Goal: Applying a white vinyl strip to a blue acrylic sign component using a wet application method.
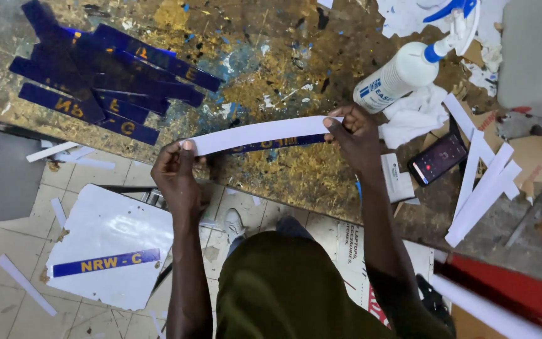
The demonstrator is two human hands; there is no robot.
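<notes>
A paint-spattered workbench (271, 75) fills the view; at its near edge the left hand (175, 172) and right hand (356, 135) pinch opposite ends of a white-backed blue strip (261, 135); uneven pulling could crease it; the spray bottle (403, 72) at 2 o'clock might get knocked.

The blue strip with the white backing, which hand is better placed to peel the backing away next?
Probably the right hand: its fingertips pinch the white backing at the end where the blue strip shows beneath. The left hand just grips the other end.
</notes>
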